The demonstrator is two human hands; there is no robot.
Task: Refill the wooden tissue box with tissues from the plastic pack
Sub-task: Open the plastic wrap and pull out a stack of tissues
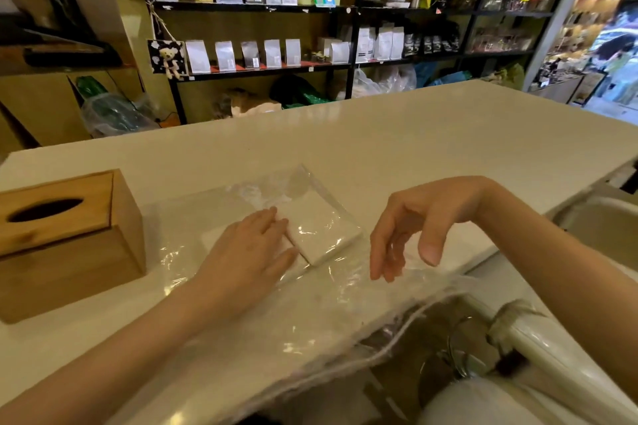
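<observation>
A wooden tissue box (pixel 65 245) with a dark oval slot in its lid stands on the white counter (pixel 414 134) at the left. A clear plastic pack (pixel 310 314) lies flat across the counter's middle and hangs over the near edge. A white stack of tissues (pixel 322 228) sits inside it. My left hand (pixel 248 245) rests flat on the plastic, fingertips touching the stack's left side. My right hand (pixel 411 228) hovers just right of the stack, fingers spread and curled downward, holding nothing.
Dark shelves (pixel 310 10) with white pouches, kettles and jars line the wall behind the counter. Plastic bags lie on the floor beyond the far edge. A sink basin (pixel 600 228) lies at the right, and a dark recess with a metal fitting (pixel 459 348) below the near edge.
</observation>
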